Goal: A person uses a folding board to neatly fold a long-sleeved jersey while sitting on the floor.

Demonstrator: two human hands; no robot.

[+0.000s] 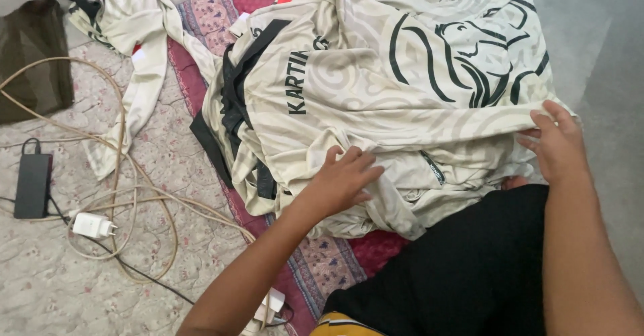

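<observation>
A cream jersey [402, 87] with dark curved line art and dark lettering lies spread on top of a pile of similar cream and black garments. My left hand [339, 178] rests palm down on the jersey's near left edge, fingers spread and pressing the cloth. My right hand [555, 145] lies on the jersey's right edge with its fingers curled over the fabric there. My leg in black cloth [469, 269] sits just below the pile.
A red patterned mat [318, 262] lies under the pile, on a pale floral carpet [54, 282]. Another cream garment [134, 34] lies at upper left. Cream cables [121, 195], a white plug [92, 225] and a black power adapter [32, 185] lie on the left. A dark bag [33, 54] stands far left.
</observation>
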